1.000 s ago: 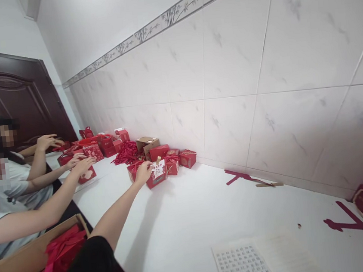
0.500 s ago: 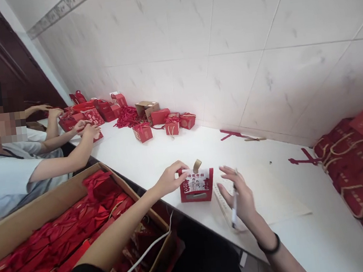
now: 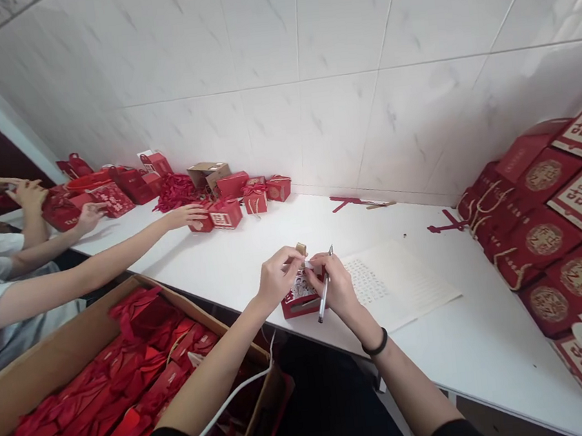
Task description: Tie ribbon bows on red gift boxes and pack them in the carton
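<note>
A red gift box (image 3: 296,309) with a printed front stands at the table's near edge, and both hands meet over its top. My left hand (image 3: 279,276) is closed in a pinch just above it. Between the two sets of fingertips shows a small white piece (image 3: 308,265), too small to name. A gold loop (image 3: 301,248) rises behind the fingers. My right hand (image 3: 338,284) has a pen (image 3: 324,296) with a clear barrel held slantwise, while its thumb and forefinger reach to the white piece. The fingers hide much of the box top.
Handwritten sheets (image 3: 375,278) lie right of the box. Red gift bags (image 3: 547,233) pile up at the right. A large carton (image 3: 137,289) of red boxes stands at left, crossed by a white cable (image 3: 232,401). A co-worker's hand (image 3: 189,216) touches a small red box (image 3: 202,222).
My right hand has come left, with the pen, to meet my left hand over the box. The view has swung right. A co-worker's arm has reached out to the small boxes by the wall.
</note>
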Available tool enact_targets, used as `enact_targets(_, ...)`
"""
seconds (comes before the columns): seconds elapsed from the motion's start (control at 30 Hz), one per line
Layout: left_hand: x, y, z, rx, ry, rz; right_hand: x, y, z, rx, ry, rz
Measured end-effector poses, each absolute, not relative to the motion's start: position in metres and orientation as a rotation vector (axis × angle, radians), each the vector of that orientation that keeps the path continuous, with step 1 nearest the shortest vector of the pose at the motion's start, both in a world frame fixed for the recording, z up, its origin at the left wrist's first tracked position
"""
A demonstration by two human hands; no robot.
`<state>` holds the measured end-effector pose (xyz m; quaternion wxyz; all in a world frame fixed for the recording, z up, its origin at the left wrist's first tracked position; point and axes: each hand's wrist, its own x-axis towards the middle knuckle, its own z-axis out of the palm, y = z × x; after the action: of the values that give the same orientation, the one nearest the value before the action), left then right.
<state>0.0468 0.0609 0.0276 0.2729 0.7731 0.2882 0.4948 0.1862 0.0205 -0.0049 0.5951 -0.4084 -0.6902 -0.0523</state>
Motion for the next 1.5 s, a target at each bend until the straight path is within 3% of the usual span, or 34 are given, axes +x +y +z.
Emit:
enact_targets(0.3,0.038,0.059,0.034,2.397,0.598,1.297,0.189,0.02,-0.002,-0.863,-1.627,-0.108)
enact_targets(0.93,0.038,0.06,0.032,2.377,0.647,1.306,0.187,0.025,-0.005,-0.853,-1.56,0.012)
enact_targets(1.27,0.036,0.06,0.034,2.354,0.601,1.236,0.187,0.02,0.005,-0.947,-1.397,0.501)
enact_targets(1.5,0.036,0.063,0.031,2.28,0.622,1.194,0.184,0.02,0.007,-0.901,-1.299,0.631)
